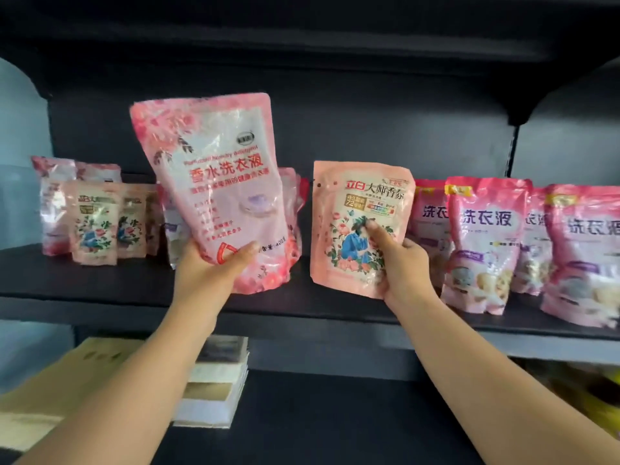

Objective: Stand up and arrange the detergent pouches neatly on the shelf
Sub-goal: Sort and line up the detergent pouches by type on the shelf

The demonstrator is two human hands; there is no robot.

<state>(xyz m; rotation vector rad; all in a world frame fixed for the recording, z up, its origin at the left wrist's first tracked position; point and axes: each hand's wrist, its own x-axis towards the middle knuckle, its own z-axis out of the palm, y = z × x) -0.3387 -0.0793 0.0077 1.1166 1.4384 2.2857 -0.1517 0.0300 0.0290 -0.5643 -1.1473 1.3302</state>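
My left hand (214, 263) grips the lower edge of a tall pink detergent pouch (218, 182), held upright and tilted slightly left above the dark shelf (100, 283). My right hand (399, 266) pinches the lower right of a smaller peach pouch with a floral picture (355, 213), upright at the shelf's middle. Several small peach and pink pouches (97, 219) stand at the shelf's left. More pink pouches (292, 203) stand behind the tall one. A row of pink pouches (486, 243) stands at the right.
Below the shelf sit a cardboard box (67, 384) at the left and a stack of flat boxes (214, 380) beside it. Something yellow (597, 391) lies at the lower right. Another dark shelf board (302, 45) hangs overhead.
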